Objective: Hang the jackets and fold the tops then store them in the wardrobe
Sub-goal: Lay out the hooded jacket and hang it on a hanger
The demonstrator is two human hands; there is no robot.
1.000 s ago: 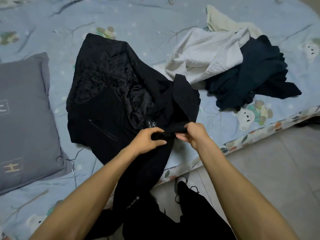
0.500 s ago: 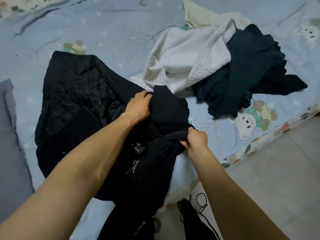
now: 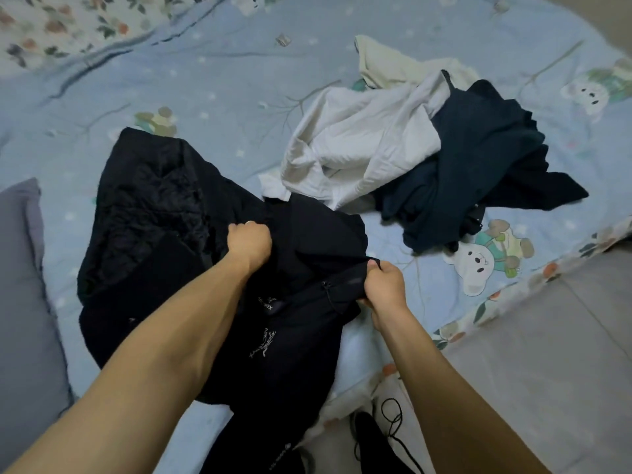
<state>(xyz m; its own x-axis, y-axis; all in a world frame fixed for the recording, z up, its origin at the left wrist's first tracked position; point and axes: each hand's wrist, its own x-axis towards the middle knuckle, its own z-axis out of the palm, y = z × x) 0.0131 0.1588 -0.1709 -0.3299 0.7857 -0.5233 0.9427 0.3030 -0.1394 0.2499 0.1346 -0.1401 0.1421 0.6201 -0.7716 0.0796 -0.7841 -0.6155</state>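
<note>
Blue bear-print bedsheet (image 3: 222, 80) carries a black jacket (image 3: 154, 213), gripped by left hand (image 3: 249, 241) and right hand (image 3: 384, 285).

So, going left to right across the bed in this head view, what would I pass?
Grey pillow → black jacket, gripped by the left hand and right hand → white top → dark navy top.
</note>
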